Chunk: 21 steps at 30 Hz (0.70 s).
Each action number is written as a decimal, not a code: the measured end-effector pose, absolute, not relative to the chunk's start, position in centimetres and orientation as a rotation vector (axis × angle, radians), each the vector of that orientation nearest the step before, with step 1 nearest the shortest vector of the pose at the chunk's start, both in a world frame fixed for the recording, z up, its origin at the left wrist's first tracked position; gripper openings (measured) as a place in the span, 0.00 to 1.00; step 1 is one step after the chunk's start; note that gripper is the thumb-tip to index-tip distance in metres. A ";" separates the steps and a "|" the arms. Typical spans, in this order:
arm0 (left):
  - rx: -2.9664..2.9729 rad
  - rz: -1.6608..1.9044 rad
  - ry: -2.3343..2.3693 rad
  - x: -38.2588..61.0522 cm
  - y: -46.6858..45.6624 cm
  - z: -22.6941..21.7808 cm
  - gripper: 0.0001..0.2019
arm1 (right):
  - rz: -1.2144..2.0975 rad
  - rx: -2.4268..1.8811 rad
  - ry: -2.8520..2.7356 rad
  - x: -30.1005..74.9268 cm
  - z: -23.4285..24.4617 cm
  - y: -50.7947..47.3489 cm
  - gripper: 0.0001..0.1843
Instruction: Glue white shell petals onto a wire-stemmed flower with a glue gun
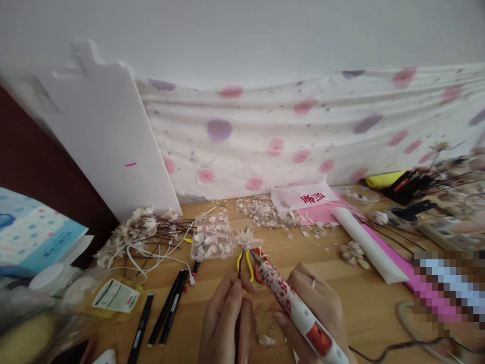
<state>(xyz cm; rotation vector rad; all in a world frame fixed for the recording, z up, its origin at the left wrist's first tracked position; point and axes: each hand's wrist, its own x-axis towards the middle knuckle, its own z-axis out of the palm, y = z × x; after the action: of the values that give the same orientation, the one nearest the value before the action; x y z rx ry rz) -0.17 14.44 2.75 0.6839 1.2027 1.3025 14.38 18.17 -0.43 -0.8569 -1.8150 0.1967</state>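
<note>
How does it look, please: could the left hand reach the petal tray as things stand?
Probably yes: bare wood lies between the left hand and the tray, though the hand would likely have to release the stem first.

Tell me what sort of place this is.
Probably a home craft desk for making artificial flowers. A wooden tabletop holds scattered petal scraps, a clear tray of petals and finished flower stems; the left hand holds yellow-handled pliers, the right hand a red-patterned glue pen.
</note>
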 end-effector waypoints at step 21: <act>0.343 1.365 1.019 -2.9 15.8 -1.6 0.17 | 0.457 -1.805 -1.538 21.0 -6.8 16.7 0.15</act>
<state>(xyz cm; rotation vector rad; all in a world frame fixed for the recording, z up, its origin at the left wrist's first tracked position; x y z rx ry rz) -2.92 15.75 -1.59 0.3434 1.0185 1.3655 20.95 16.69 -6.75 -1.8055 -1.5384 0.4574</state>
